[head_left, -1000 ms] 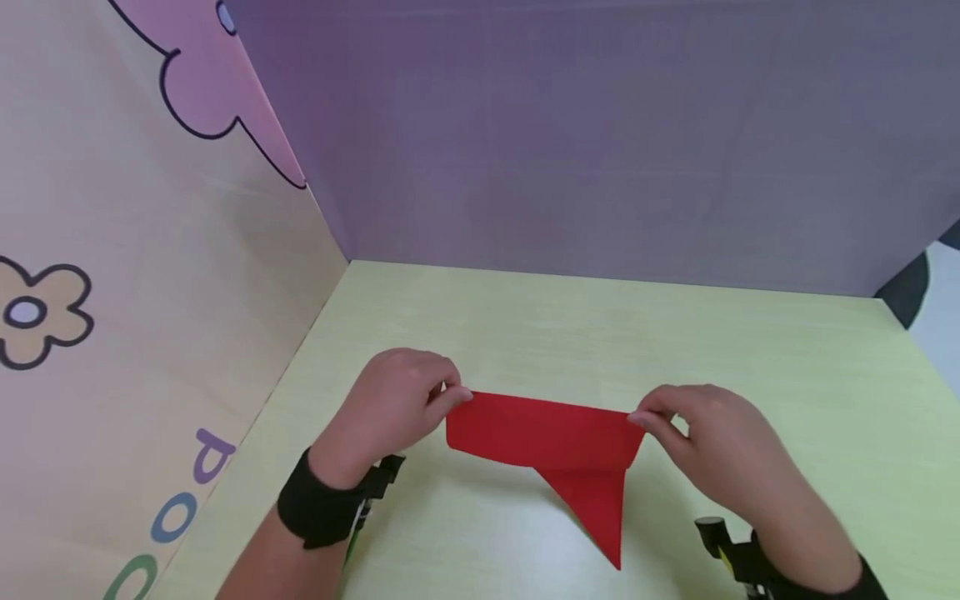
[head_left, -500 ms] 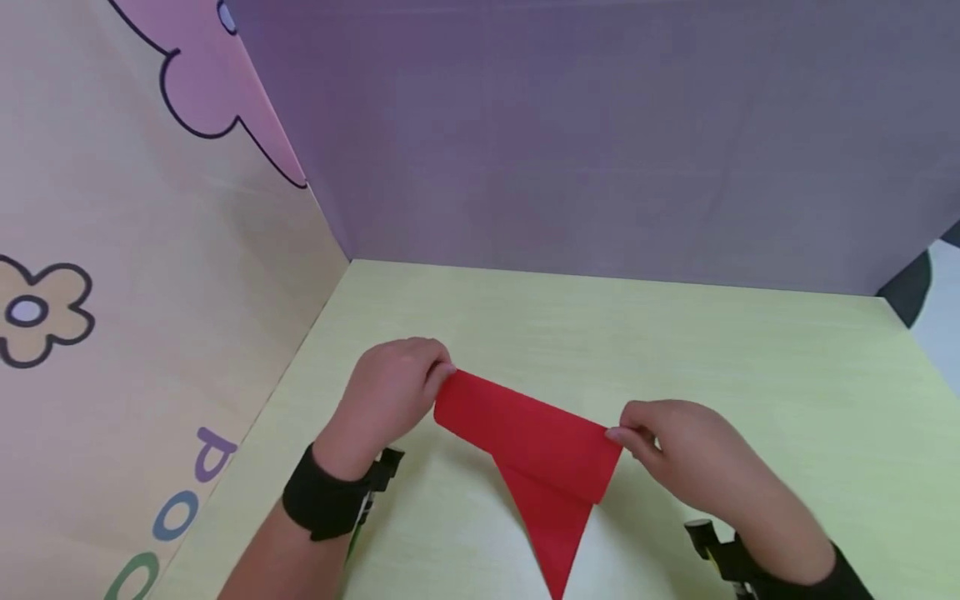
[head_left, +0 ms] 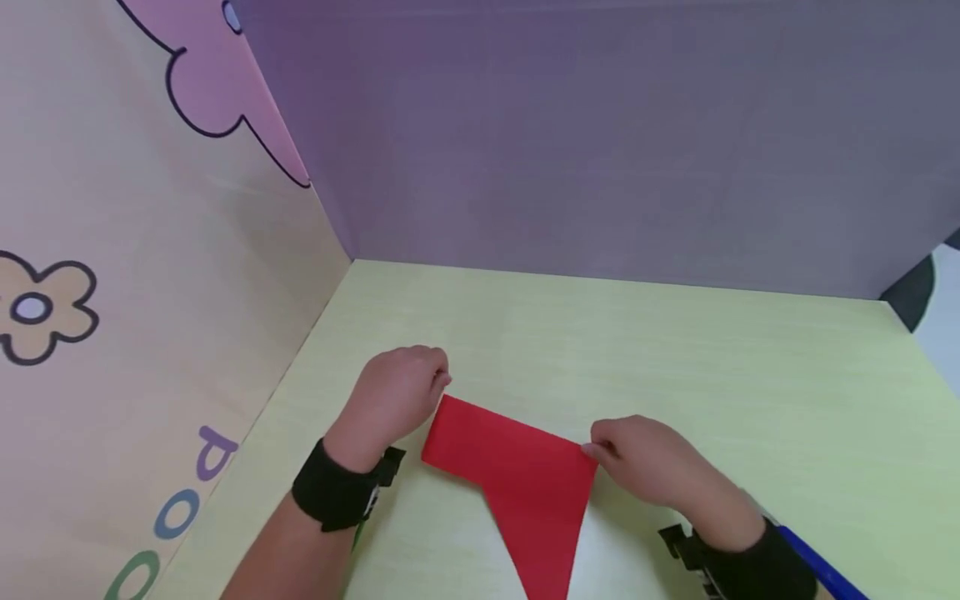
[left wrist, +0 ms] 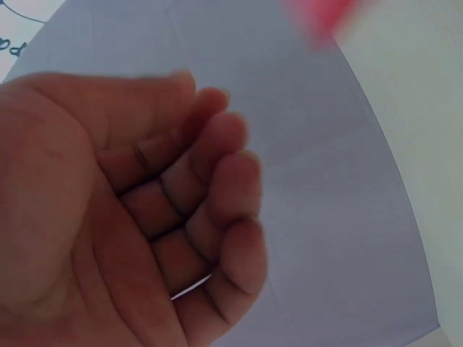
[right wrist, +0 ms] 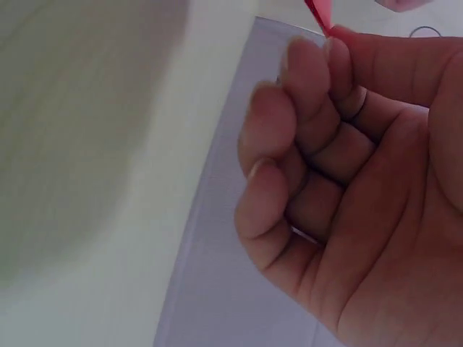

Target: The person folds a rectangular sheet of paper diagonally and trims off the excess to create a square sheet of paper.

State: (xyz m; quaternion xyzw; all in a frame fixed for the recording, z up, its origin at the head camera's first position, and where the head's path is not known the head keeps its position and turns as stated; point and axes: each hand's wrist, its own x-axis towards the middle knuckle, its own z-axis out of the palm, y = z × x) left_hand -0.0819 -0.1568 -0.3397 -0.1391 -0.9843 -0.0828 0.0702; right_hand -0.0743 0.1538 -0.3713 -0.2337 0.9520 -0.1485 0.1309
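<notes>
Two hands (head_left: pixel 397 396) (head_left: pixel 652 460) apart, fingers (left wrist: pixel 237 188) curled

Soft light fills the head view, whitening the desk (head_left: pixel 675 358) into a faint glare near the bottom edge and laying blurred shadows below the left hand (head_left: pixel 390 396) and right hand (head_left: pixel 648 458). The purple wall (head_left: pixel 562 142) looks dimmer. Wrist views are murkier: in the left, the red paper (left wrist: pixel 322 16) blurs and the wall's edge bows; in the right, broad shadow darkens the desk.

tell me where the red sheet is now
In the head view, the red sheet is at lower centre, its upper right corner pinched by the right hand, its upper left corner just off the left hand.
</notes>
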